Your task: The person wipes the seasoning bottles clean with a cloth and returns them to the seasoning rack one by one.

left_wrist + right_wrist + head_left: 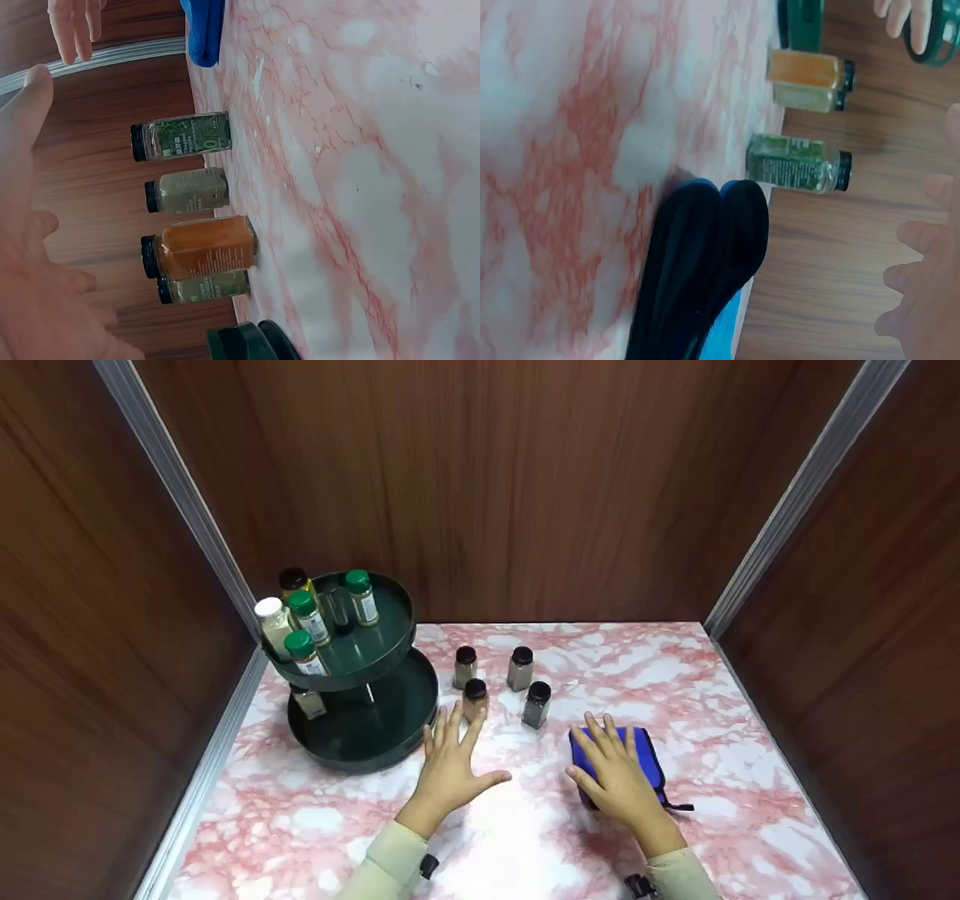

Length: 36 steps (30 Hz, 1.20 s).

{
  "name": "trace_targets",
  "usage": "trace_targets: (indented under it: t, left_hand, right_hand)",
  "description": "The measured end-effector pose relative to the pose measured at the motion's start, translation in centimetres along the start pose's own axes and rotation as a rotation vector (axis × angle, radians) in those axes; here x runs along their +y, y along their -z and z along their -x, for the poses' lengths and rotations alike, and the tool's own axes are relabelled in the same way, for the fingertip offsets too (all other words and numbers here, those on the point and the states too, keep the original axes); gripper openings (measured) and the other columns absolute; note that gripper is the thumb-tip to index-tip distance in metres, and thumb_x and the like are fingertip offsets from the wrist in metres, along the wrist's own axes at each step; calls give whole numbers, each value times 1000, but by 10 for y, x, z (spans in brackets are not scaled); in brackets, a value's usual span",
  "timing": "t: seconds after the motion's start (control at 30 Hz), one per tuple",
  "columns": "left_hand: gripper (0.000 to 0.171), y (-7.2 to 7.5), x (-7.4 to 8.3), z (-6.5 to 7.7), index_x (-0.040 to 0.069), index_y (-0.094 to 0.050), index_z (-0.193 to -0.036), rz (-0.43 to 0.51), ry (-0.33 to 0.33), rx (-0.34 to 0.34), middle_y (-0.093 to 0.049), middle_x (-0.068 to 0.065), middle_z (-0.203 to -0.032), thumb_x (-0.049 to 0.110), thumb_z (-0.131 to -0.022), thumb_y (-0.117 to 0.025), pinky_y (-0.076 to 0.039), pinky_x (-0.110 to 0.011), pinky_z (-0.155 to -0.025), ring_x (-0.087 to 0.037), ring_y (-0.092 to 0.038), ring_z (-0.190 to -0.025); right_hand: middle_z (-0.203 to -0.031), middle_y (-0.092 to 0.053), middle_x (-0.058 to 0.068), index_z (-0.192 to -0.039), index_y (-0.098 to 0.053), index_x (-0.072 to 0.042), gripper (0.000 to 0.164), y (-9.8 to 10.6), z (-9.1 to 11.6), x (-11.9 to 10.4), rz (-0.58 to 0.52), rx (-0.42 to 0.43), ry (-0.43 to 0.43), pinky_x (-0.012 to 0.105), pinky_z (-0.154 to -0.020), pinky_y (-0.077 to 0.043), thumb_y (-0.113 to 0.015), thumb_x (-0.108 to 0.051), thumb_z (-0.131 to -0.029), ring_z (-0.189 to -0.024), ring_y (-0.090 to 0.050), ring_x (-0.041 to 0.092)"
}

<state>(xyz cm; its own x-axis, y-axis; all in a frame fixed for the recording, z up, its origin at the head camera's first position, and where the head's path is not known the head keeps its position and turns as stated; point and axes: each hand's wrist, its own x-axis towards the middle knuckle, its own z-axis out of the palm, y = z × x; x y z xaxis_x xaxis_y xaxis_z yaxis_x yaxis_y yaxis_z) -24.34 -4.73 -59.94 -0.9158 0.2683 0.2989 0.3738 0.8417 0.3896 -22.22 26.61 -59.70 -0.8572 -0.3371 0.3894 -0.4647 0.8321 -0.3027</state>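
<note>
My left hand [450, 772] is held with fingers spread and straight, its fingertips overlapping a black-capped spice jar [475, 706] in the head view. That jar's contents look orange [210, 249] in the left wrist view. Beside it stand a jar of green herbs [535, 710] and two jars of paler powder, one at the back left [465, 670] and one at the back right [520, 673]. Over a blue zip case [649, 761] with black trim, my right hand [616, 781] is spread flat, holding nothing. From the right wrist, fingers appear raised above the case's dark edge [690, 262].
On the left stands a dark green two-tier round rack. Its upper tray [367, 649] carries several bottles with green, white and dark caps; a jar [309, 703] leans in the lower tray [401, 701]. Wood-grain panels [480, 495] enclose the marbled pink table [720, 735] on three sides.
</note>
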Motion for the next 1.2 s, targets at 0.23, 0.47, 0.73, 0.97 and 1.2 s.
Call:
trace_targets:
  t: [0.23,0.47,0.73,0.97,1.2]
  left_hand:
    - [114,-4,1,-6,25,-21,-165,82,59,61,-17,-15,-170,80,-76,-68,-19,-70,-118,-42,-9,-157]
    - [115,-6,1,-11,26,-20,-165,236,122,126,-22,-15,-169,76,-76,-72,-21,-69,-118,-42,-16,-155]
    - [113,-15,-3,-24,14,-28,-161,417,171,217,-27,-19,-165,54,-73,-88,-26,-61,-120,-44,-22,-152]
    - [114,-24,-2,-35,10,-26,-161,482,189,238,-26,-18,-165,52,-75,-88,-20,-59,-123,-43,-19,-153]
    - [113,-32,-6,-47,9,-25,-161,548,215,253,-27,-21,-163,45,-75,-89,-23,-56,-123,-39,-23,-153]
  right_hand:
    - [-165,-33,16,-156,-44,-17,66,3,-4,10,6,-28,-13,65,-123,2,-62,-46,-100,-153,-22,45]
    - [-164,-35,14,-154,-47,-16,64,7,-8,18,18,-71,-33,64,-123,1,-61,-47,-100,-153,-23,43]
    - [-160,-41,17,-150,-52,-11,59,3,-17,34,57,-102,-32,72,-118,-11,-68,-35,-98,-150,-30,46]
    - [-156,-46,19,-146,-56,-9,56,1,-21,47,70,-124,-62,72,-118,-14,-70,-31,-97,-147,-34,47]
    - [-154,-48,19,-145,-57,-8,55,0,-29,56,87,-145,-76,69,-120,-16,-69,-32,-97,-146,-37,45]
